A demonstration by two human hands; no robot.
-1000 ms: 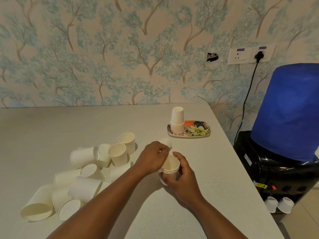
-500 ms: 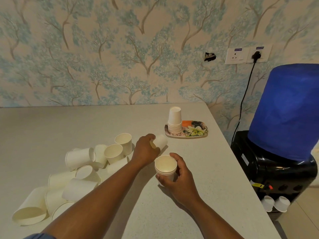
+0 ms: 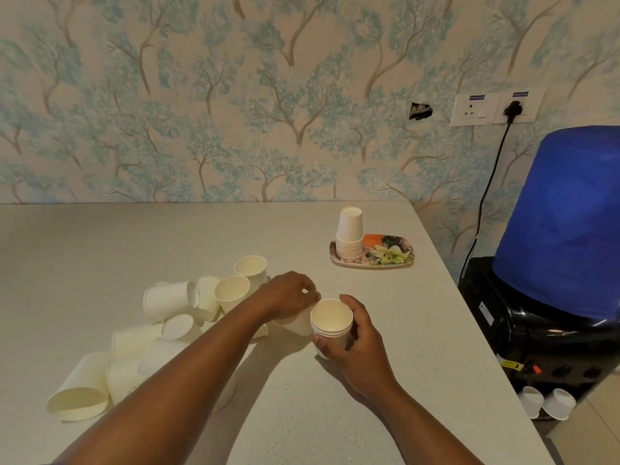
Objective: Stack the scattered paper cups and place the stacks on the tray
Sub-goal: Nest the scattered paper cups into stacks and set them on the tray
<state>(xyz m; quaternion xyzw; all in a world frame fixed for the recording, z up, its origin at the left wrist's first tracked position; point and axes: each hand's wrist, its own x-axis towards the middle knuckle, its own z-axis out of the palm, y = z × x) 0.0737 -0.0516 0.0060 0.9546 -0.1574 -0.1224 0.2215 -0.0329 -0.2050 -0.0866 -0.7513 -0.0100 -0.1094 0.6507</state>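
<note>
My right hand (image 3: 357, 340) is wrapped around a short stack of white paper cups (image 3: 332, 318) standing mouth-up on the table. My left hand (image 3: 288, 297) grips a single white cup (image 3: 297, 322) right beside that stack, on its left. Several loose white cups (image 3: 174, 317) lie scattered and tipped over on the left part of the table. At the back right, a floral tray (image 3: 389, 255) carries a tall upside-down stack of cups (image 3: 350, 236) on its left end.
The grey table (image 3: 100, 246) ends at a right edge close to the tray. Beyond that edge stands a black water dispenser (image 3: 536, 313) with a blue bottle (image 3: 567, 219). Two cups (image 3: 547, 402) sit on the floor. A patterned wall runs behind.
My left hand picked up a single cup from farther back and brought it down beside the stack in my right hand. The stack has stayed in place.
</note>
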